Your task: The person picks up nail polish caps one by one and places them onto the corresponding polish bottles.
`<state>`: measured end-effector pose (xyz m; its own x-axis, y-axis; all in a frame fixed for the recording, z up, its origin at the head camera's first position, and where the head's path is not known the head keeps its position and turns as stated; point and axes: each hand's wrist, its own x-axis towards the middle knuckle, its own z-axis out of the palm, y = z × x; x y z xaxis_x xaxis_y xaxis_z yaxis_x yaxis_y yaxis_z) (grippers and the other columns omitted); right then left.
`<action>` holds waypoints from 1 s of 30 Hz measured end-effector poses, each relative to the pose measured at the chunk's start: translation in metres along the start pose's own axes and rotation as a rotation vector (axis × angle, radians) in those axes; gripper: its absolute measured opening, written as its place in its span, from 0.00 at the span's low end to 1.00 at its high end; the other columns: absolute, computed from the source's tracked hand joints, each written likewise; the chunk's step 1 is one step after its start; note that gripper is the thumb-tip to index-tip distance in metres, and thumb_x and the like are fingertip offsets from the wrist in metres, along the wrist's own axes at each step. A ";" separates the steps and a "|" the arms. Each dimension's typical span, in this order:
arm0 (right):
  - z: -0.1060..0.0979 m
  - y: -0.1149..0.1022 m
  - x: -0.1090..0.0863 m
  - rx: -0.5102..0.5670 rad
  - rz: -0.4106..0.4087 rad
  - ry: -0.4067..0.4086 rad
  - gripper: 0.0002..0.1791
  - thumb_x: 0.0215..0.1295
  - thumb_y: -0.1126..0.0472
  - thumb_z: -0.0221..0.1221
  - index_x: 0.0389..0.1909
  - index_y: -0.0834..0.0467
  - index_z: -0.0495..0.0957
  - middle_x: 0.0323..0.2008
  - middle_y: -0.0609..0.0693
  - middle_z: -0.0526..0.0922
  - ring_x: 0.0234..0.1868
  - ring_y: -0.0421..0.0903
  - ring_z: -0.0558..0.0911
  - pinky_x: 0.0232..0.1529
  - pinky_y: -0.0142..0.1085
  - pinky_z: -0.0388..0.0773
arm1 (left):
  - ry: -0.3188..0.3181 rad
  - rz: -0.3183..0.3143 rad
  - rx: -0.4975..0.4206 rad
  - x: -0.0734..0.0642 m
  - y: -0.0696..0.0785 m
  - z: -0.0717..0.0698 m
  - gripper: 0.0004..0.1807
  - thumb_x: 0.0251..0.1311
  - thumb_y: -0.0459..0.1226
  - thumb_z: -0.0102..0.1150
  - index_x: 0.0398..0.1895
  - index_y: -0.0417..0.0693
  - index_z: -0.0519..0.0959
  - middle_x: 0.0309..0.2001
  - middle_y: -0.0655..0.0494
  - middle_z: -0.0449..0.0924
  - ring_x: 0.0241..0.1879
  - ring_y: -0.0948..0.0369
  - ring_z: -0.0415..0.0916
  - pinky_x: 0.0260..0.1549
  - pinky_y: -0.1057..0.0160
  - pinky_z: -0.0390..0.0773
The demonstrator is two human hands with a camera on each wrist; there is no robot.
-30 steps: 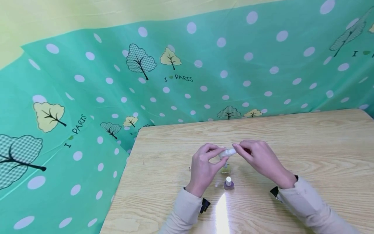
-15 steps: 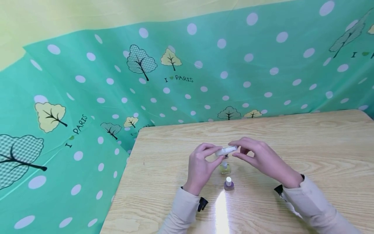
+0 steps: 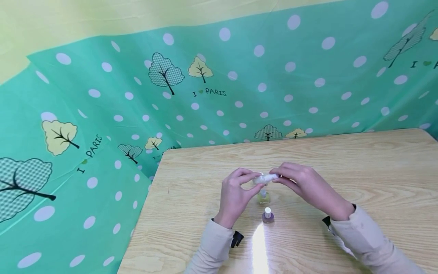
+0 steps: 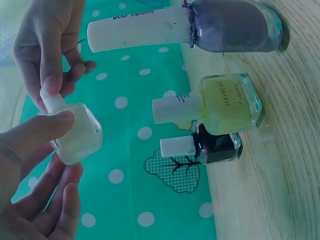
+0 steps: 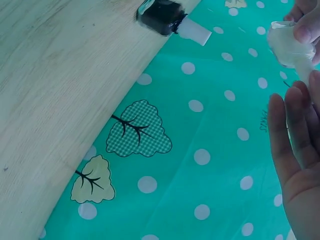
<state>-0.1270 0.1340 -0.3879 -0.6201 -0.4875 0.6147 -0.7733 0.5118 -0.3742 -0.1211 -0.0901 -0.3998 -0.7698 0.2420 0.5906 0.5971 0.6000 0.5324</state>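
Note:
A whitish, see-through nail polish bottle [image 4: 82,135] with a white cap [image 4: 51,101] is held up above the table, tilted on its side. My left hand [image 3: 236,198] grips its glass body between thumb and fingers. From the other side my right hand [image 3: 302,184] pinches the cap, which sits on the bottle. Below the hands stand a yellow nail polish bottle [image 3: 264,198] and, nearer me, a purple one [image 3: 268,217]. The left wrist view also has a dark nail polish bottle [image 4: 217,145] beyond the yellow one; the hands cover it in the head view.
The wooden table [image 3: 198,182] carries the standing bottles in a row, all with white caps. Behind and to the left hangs a green dotted cloth [image 3: 219,76] with tree prints. A bright light reflection lies on the wood before the purple bottle.
Half a second ago the right fingers were spread apart off the cap; now they have closed on it again. The left hand keeps its grip, and the standing bottles have not moved.

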 end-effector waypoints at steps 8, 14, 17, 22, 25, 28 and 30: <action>0.003 -0.003 0.001 -0.046 0.032 0.002 0.11 0.58 0.69 0.67 0.43 0.58 0.84 0.37 0.43 0.85 0.36 0.36 0.83 0.38 0.26 0.82 | 0.039 0.041 0.045 -0.002 0.000 0.002 0.13 0.47 0.39 0.78 0.38 0.50 0.89 0.36 0.59 0.85 0.37 0.64 0.82 0.38 0.71 0.82; 0.005 -0.006 0.001 -0.049 0.061 0.020 0.09 0.58 0.68 0.68 0.41 0.58 0.85 0.35 0.42 0.84 0.32 0.33 0.80 0.33 0.24 0.80 | 0.081 0.082 0.135 -0.003 0.002 0.004 0.13 0.47 0.38 0.79 0.38 0.51 0.89 0.36 0.60 0.85 0.37 0.64 0.82 0.34 0.73 0.80; 0.006 -0.008 0.002 -0.031 0.072 0.028 0.09 0.60 0.68 0.67 0.41 0.56 0.85 0.35 0.41 0.84 0.32 0.32 0.79 0.32 0.23 0.80 | 0.086 0.082 0.154 -0.002 0.003 0.003 0.13 0.47 0.37 0.78 0.38 0.51 0.89 0.37 0.60 0.85 0.37 0.64 0.82 0.34 0.72 0.81; 0.007 -0.008 0.004 0.007 0.112 0.019 0.08 0.62 0.67 0.66 0.41 0.53 0.85 0.34 0.38 0.83 0.30 0.30 0.77 0.30 0.24 0.78 | 0.060 0.060 0.153 -0.001 0.003 0.002 0.13 0.48 0.37 0.77 0.39 0.51 0.88 0.38 0.60 0.85 0.38 0.64 0.82 0.36 0.70 0.82; 0.007 -0.009 0.004 0.017 0.139 0.008 0.07 0.63 0.65 0.66 0.41 0.52 0.85 0.34 0.38 0.83 0.29 0.30 0.76 0.28 0.25 0.77 | 0.032 0.044 0.138 -0.001 0.002 0.002 0.13 0.49 0.37 0.77 0.40 0.51 0.88 0.38 0.60 0.85 0.38 0.64 0.83 0.37 0.70 0.82; 0.008 -0.010 0.005 0.024 0.162 0.005 0.06 0.65 0.62 0.64 0.42 0.53 0.86 0.33 0.40 0.84 0.27 0.30 0.74 0.25 0.25 0.75 | 0.012 0.035 0.122 0.000 0.001 0.001 0.14 0.49 0.38 0.77 0.41 0.51 0.87 0.37 0.61 0.85 0.38 0.65 0.83 0.37 0.69 0.82; 0.008 -0.011 0.005 0.033 0.174 0.006 0.07 0.65 0.62 0.64 0.43 0.54 0.86 0.32 0.42 0.85 0.26 0.30 0.75 0.25 0.25 0.75 | 0.003 0.034 0.117 0.000 0.001 0.001 0.14 0.50 0.38 0.76 0.41 0.51 0.87 0.37 0.61 0.85 0.37 0.64 0.83 0.37 0.69 0.82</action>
<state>-0.1233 0.1202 -0.3862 -0.7442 -0.3891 0.5430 -0.6583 0.5649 -0.4975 -0.1207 -0.0888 -0.3997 -0.7490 0.2617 0.6087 0.5922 0.6764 0.4379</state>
